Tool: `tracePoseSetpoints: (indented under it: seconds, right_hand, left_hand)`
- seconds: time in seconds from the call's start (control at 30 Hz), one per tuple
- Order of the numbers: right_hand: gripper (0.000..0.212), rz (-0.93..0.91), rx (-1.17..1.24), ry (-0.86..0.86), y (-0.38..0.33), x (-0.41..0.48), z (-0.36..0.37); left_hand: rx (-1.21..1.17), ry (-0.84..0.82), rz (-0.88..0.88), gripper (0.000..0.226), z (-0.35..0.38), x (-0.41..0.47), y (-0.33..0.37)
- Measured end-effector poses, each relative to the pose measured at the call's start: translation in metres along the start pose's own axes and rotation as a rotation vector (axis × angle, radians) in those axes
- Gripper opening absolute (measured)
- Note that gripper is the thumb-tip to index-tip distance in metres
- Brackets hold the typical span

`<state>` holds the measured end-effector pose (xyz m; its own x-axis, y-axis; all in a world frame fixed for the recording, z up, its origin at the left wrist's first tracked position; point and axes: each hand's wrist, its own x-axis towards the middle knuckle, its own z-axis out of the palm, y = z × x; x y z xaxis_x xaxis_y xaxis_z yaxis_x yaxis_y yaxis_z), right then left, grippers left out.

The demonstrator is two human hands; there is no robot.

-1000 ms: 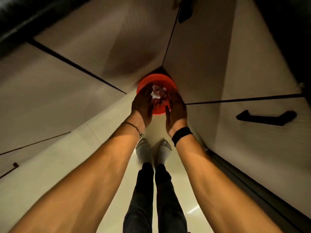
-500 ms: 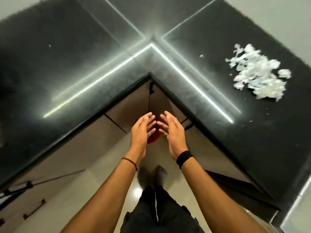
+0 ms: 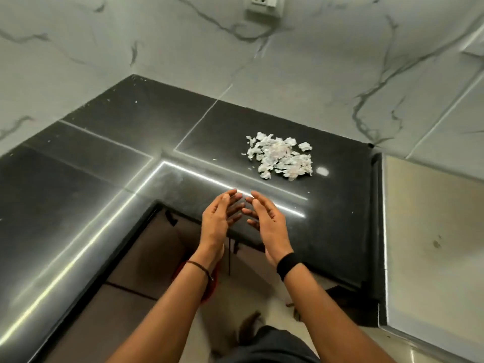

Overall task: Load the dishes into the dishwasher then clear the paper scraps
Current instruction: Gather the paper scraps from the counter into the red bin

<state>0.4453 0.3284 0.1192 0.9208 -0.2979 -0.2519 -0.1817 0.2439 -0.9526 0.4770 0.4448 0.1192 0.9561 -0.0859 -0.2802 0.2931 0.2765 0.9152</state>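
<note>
Looking down through the head camera, I see a polished black countertop (image 3: 78, 192) running in an L under a grey-veined wall. Below its inner corner, a red bin (image 3: 209, 293) shows from behind the left wrist. The left hand (image 3: 217, 221) and right hand (image 3: 271, 226) are raised side by side over the counter's front edge. Their palms face each other, with fingers loosely bent and fingertips near but apart; neither has hold of anything. Beyond the right hand, the paper scraps (image 3: 281, 157) lie on the countertop in one loose heap of small, torn, crumpled white pieces, some faintly pink. The heap's long axis runs from far left to near right. Further right is a brushed metal surface (image 3: 432, 231).
</note>
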Motion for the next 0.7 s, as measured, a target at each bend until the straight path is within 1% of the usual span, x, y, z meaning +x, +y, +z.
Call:
tracePoseSetpoints:
  seconds: [0.17,0.33,0.53,0.7]
  right_hand:
    - [0.026,-0.033,0.015,0.029,-0.008,0.027,-0.029]
    - [0.027,-0.019,-0.001,-0.049,-0.009,0.058,-0.03]
    - [0.029,-0.01,-0.046,-0.173,-0.006,0.102,0.002]
    - [0.027,-0.068,-0.142,-0.247,-0.007,0.147,0.042]
  left_hand:
    - [0.037,-0.017,-0.003,0.03,0.031,0.025,-0.007]
    - [0.028,0.06,-0.005,0.031,0.039,0.046,-0.008]
    - [-0.022,0.192,-0.001,0.03,0.031,0.073,0.004]
    - [-0.144,0.293,0.015,0.031,0.009,0.115,0.021]
